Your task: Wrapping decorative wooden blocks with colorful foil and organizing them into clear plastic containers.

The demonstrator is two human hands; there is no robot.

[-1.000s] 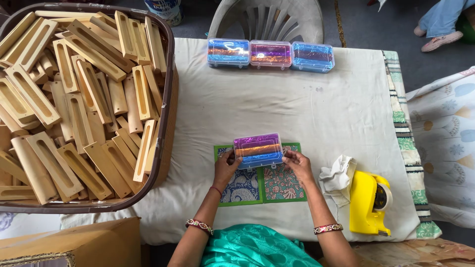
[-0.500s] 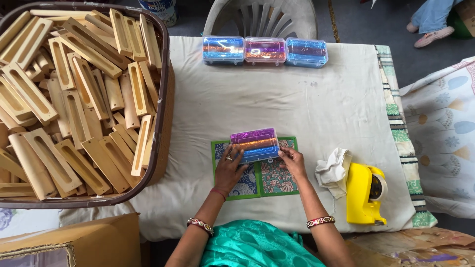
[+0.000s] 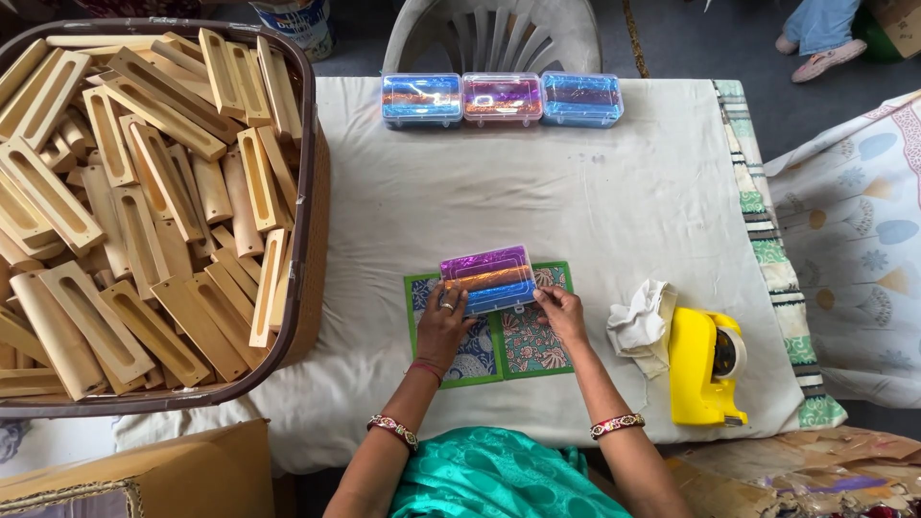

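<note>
Head view is showing a clear plastic box (image 3: 487, 279) with shiny purple, orange and blue stripes inside, lying on a green-edged patterned mat (image 3: 499, 341) near the front of a table covered by a white cloth (image 3: 432, 201). The left hand (image 3: 443, 326) is gripping the box's left end, fingers curled round it, and the right hand (image 3: 561, 315) is pinching its right front corner. Beyond the mat, at the far edge of the cloth, three similar boxes (image 3: 502, 99) are sitting in a row. Right of the mat, a crumpled white rag (image 3: 641, 324) is touching a yellow tape dispenser (image 3: 703, 367). Left of the mat, a brown tub (image 3: 305, 173) of wooden blocks (image 3: 134, 201) is running out of frame. What the box holds is hard to make out
</note>
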